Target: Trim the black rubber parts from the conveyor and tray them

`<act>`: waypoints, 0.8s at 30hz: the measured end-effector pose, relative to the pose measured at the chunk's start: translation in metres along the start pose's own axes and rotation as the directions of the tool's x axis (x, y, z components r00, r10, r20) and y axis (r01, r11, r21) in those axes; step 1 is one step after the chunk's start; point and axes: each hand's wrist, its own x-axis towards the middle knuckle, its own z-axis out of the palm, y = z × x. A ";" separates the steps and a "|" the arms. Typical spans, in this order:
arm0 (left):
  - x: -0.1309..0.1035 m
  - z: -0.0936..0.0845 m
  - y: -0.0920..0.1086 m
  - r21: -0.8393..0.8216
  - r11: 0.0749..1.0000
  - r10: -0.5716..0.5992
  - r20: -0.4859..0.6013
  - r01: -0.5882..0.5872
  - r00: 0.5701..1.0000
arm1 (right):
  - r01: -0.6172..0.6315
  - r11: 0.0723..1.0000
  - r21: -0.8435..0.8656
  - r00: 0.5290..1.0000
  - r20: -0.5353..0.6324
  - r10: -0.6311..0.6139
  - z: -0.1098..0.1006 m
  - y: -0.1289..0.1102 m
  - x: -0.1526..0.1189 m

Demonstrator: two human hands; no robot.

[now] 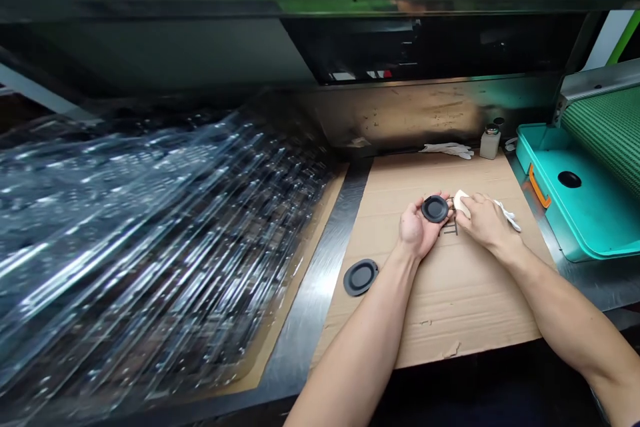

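Observation:
Palm up over the cardboard sheet [380, 320], my left hand [420, 227] holds a round black disc-shaped part [435, 209] with a raised rim, its fingers curled round the edge. Just to the right, my right hand [483, 217] grips a white cloth or pad [461, 201] between thumb and fingers, close to the disc but apart from it. A second black disc [361, 277], slightly larger to the eye, lies flat on the cardboard left of my left forearm. Printed marks on the cardboard are partly covered by my hands.
Clear plastic trays [200, 233] are stacked on the left, blurred. At the right stands a teal bin [590, 213] with an orange latch and a black disc inside, beside a green conveyor belt [610, 127]. A small bottle [491, 141] and white gloves [447, 149] lie at the back. A metal shelf [320, 3] crosses overhead.

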 end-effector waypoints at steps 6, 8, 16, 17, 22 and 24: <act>-0.014 -0.001 0.001 0.235 0.911 0.329 0.085 -0.340 0.940 | 0.104 0.994 -0.021 0.994 0.026 -0.104 0.015 0.013 0.002; -0.021 0.003 -0.002 0.355 0.799 0.460 0.158 -0.485 0.874 | 0.102 0.995 -0.021 0.994 0.039 -0.101 0.016 0.016 0.002; -0.037 0.009 -0.005 0.509 0.613 0.604 0.191 -0.604 0.774 | 0.070 0.997 -0.032 0.997 0.044 -0.069 0.015 0.019 0.002; -0.034 0.007 -0.007 0.537 0.578 0.622 0.199 -0.615 0.758 | 0.073 0.997 -0.034 0.997 0.041 -0.071 0.016 0.019 0.003; -0.001 -0.001 0.011 0.692 0.465 0.651 0.157 -0.553 0.743 | 0.078 0.996 -0.031 0.997 0.017 -0.077 0.018 0.021 0.005; 0.023 -0.004 0.034 0.822 0.329 0.641 0.168 -0.466 0.749 | 0.079 0.997 -0.021 0.997 0.023 -0.079 0.017 0.019 0.005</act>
